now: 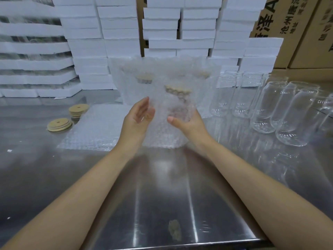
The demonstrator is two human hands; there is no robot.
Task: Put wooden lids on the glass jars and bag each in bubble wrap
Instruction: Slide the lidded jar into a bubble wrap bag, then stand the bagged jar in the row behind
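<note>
A glass jar with a wooden lid (177,90) sits inside a bubble wrap bag (169,130) held up over the steel table. My right hand (187,121) grips the jar through the wrap, thumb in front. My left hand (138,116) is at the bag's left side, fingers relaxed and nearly straight against the wrap. Two stacks of wooden lids (59,124) (78,110) lie at the left. Bare glass jars (266,109) stand at the right. Wrapped, lidded jars (144,80) stand behind.
A pile of flat bubble wrap bags (91,130) lies on the steel table (162,195) left of my hands. White foam boxes (117,33) are stacked along the back, cardboard cartons (297,33) at the back right. The table's near edge runs along the bottom.
</note>
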